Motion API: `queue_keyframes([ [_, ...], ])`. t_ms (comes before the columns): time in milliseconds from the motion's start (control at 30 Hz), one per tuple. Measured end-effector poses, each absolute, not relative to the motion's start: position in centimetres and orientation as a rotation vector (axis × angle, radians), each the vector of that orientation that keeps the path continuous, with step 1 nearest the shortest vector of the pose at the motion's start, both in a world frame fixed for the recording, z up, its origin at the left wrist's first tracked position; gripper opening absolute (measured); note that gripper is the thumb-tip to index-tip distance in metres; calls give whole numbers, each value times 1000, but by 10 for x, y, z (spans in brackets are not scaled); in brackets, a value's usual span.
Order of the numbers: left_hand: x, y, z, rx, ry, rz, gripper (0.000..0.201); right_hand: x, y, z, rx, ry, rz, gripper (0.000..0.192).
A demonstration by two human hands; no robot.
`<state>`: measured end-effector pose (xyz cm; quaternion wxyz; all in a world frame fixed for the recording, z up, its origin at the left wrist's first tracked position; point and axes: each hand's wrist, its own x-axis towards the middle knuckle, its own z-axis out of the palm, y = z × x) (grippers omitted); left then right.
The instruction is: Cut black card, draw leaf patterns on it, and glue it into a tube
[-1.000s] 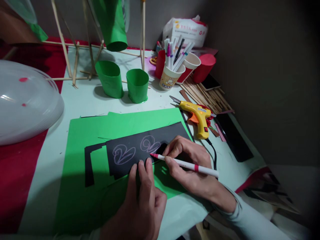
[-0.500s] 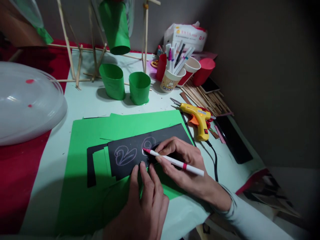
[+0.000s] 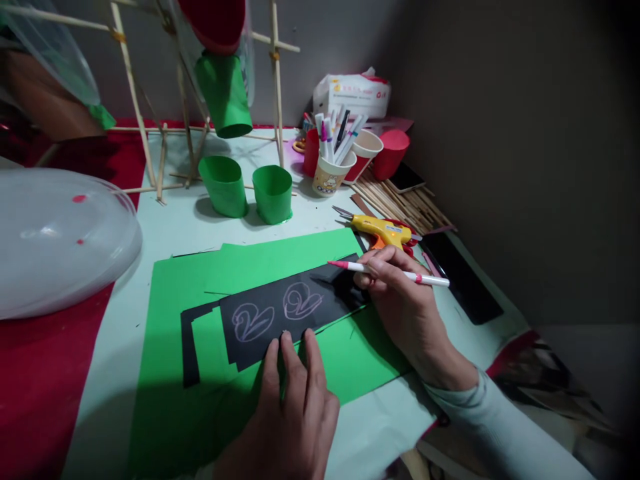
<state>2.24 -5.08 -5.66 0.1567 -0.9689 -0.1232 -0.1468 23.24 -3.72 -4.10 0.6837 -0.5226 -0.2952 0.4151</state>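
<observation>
A black paper strip (image 3: 260,293) with two pale swan-like outlines lies on green paper sheets (image 3: 210,373). My left hand (image 3: 290,407) rests flat on the green paper, its fingertips touching the black strip's near edge. My right hand (image 3: 400,300) holds a white marker with a pink tip (image 3: 390,272), lifted off the paper at the strip's right end, tip pointing left.
A yellow glue gun (image 3: 387,232) lies just behind my right hand. Two green paper cups (image 3: 250,190), a cup of markers (image 3: 330,170), red cups and wooden sticks (image 3: 405,203) stand further back. A clear plastic dome (image 3: 55,240) sits at the left; a stick frame rises behind.
My right hand has lifted the marker off the second swan outline and drawn it back to the right. My left hand stays pressed at the strip's edge. The view tilted upward.
</observation>
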Motion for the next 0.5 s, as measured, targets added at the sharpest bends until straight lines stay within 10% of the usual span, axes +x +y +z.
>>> queue_keyframes([
  [500, 31, -53, -52, -2769, -470, -373, 15, 258, -46, -43, -1340, -1186, 1007, 8],
])
